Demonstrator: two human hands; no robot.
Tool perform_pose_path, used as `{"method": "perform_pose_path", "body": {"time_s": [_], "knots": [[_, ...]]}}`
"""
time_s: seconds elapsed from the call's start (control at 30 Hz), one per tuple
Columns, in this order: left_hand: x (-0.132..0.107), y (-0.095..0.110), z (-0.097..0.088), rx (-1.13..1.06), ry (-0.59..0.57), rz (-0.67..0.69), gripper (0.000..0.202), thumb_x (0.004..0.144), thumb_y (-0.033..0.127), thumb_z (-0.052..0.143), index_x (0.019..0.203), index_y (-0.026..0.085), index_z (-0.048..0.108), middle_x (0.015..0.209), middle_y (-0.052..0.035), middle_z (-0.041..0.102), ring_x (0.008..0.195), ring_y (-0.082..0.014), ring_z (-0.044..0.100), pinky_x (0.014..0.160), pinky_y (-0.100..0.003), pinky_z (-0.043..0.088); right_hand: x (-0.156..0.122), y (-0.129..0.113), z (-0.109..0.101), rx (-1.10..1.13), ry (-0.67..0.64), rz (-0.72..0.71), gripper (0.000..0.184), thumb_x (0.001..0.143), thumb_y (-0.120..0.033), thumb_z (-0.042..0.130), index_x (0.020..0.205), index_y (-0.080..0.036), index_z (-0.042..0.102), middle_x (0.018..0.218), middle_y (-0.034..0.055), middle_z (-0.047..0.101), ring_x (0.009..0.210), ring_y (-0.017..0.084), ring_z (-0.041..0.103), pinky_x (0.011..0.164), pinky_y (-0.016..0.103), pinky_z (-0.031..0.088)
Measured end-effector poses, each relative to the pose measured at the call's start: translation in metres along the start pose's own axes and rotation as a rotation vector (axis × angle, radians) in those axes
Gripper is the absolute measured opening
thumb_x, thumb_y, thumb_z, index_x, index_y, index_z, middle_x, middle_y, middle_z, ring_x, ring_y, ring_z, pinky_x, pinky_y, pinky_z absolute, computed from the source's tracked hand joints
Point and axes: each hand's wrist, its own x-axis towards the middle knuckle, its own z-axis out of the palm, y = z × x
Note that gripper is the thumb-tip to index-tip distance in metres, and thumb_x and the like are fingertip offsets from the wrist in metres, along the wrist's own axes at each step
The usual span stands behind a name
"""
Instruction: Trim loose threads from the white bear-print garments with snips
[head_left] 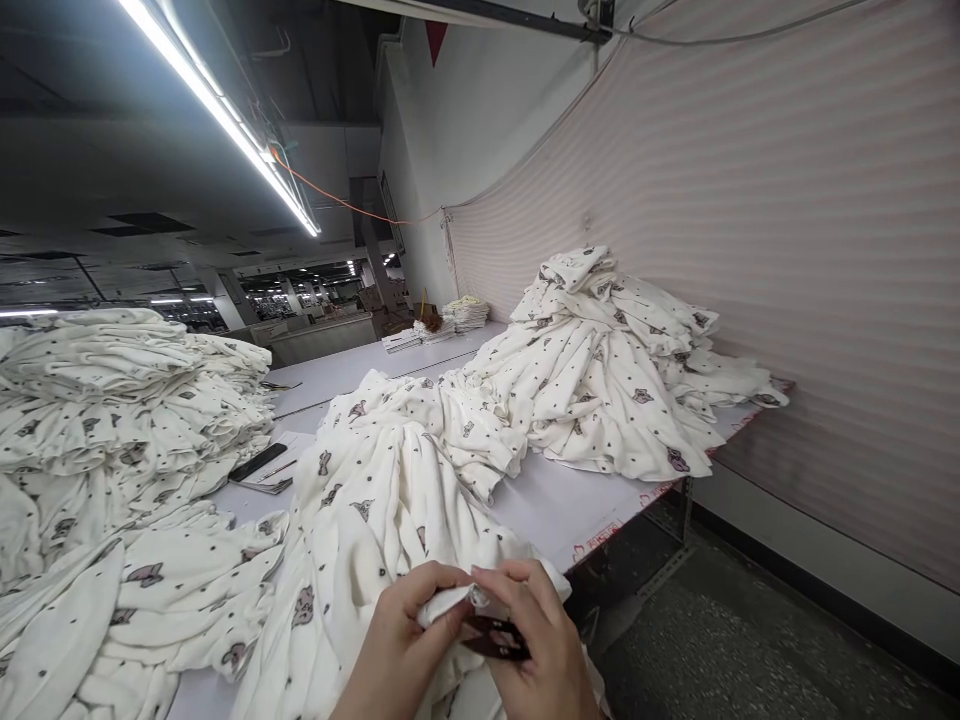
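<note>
Just in front of me, a white fabric piece [397, 500] with dark dots and small printed figures spreads over the table in loose folds. My left hand [409, 635] is closed, pinching a bunched edge of this fabric between thumb and fingers. Close against it, my right hand [536, 630] pinches the same edge with its fingertips. A dark, flat thing with pale marks [495, 637] lies under the fingers of my right hand; its kind is partly hidden.
A large heap of the same fabric [135, 400] stands at left, another pile [600, 370] at back right. A phone-like black object [259, 462] lies on the table [540, 500]. Folded stacks [465, 313] sit farther back. A striped cloth sheet [750, 200] hangs along the right.
</note>
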Motion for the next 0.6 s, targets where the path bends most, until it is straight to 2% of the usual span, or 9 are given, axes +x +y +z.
{"method": "perform_pose_path", "body": {"time_s": [0.07, 0.17, 0.27, 0.33, 0.43, 0.6], "knots": [[0.001, 0.002, -0.001, -0.011, -0.032, -0.009, 0.016, 0.085, 0.032, 0.058, 0.092, 0.022, 0.068, 0.085, -0.0022, 0.073, 0.081, -0.0193, 0.067, 0.074, -0.024, 0.052, 0.004, 0.001, 0.002, 0.008, -0.046, -0.036, 0.025, 0.086, -0.014, 0.051, 0.104, -0.024, 0.065, 0.096, 0.0059, 0.068, 0.082, 0.018, 0.067, 0.07, 0.024, 0.053], [0.001, 0.005, -0.001, 0.021, -0.059, -0.04, 0.024, 0.087, 0.037, 0.057, 0.102, 0.022, 0.067, 0.082, -0.0017, 0.069, 0.077, -0.0185, 0.065, 0.072, -0.024, 0.051, 0.01, 0.002, 0.007, -0.002, -0.03, 0.031, 0.017, 0.092, -0.019, 0.047, 0.093, -0.021, 0.063, 0.078, 0.0026, 0.07, 0.072, 0.017, 0.067, 0.065, 0.023, 0.049], [0.0, 0.008, -0.001, -0.001, -0.093, -0.072, 0.024, 0.087, 0.04, 0.056, 0.091, 0.021, 0.07, 0.082, -0.0025, 0.069, 0.082, -0.0199, 0.065, 0.077, -0.026, 0.049, 0.012, 0.001, 0.007, 0.035, 0.009, 0.162, 0.016, 0.093, -0.029, 0.049, 0.087, -0.019, 0.06, 0.07, 0.0011, 0.067, 0.062, 0.015, 0.063, 0.056, 0.021, 0.046], [0.0, 0.009, -0.002, -0.043, -0.049, -0.129, 0.024, 0.086, 0.041, 0.057, 0.086, 0.021, 0.07, 0.084, -0.0027, 0.07, 0.084, -0.0207, 0.065, 0.078, -0.026, 0.048, 0.01, 0.0, 0.002, 0.107, 0.025, 0.222, 0.017, 0.091, -0.034, 0.053, 0.087, -0.019, 0.06, 0.072, 0.0019, 0.066, 0.064, 0.016, 0.063, 0.056, 0.02, 0.048], [-0.002, 0.011, -0.004, -0.089, -0.016, -0.178, 0.023, 0.085, 0.041, 0.058, 0.089, 0.021, 0.07, 0.09, -0.003, 0.071, 0.089, -0.0218, 0.065, 0.081, -0.027, 0.047, 0.007, -0.001, -0.008, 0.162, -0.035, 0.203, 0.022, 0.087, -0.037, 0.057, 0.098, -0.02, 0.066, 0.085, 0.0056, 0.068, 0.076, 0.018, 0.066, 0.064, 0.022, 0.051], [0.001, 0.015, -0.002, -0.01, -0.106, -0.078, 0.022, 0.086, 0.037, 0.056, 0.087, 0.021, 0.071, 0.082, -0.0031, 0.069, 0.082, -0.0202, 0.065, 0.076, -0.027, 0.048, 0.004, -0.003, -0.017, 0.062, -0.173, 0.187, 0.023, 0.087, -0.035, 0.056, 0.097, -0.023, 0.073, 0.079, 0.0039, 0.069, 0.072, 0.018, 0.066, 0.06, 0.021, 0.048]]}}
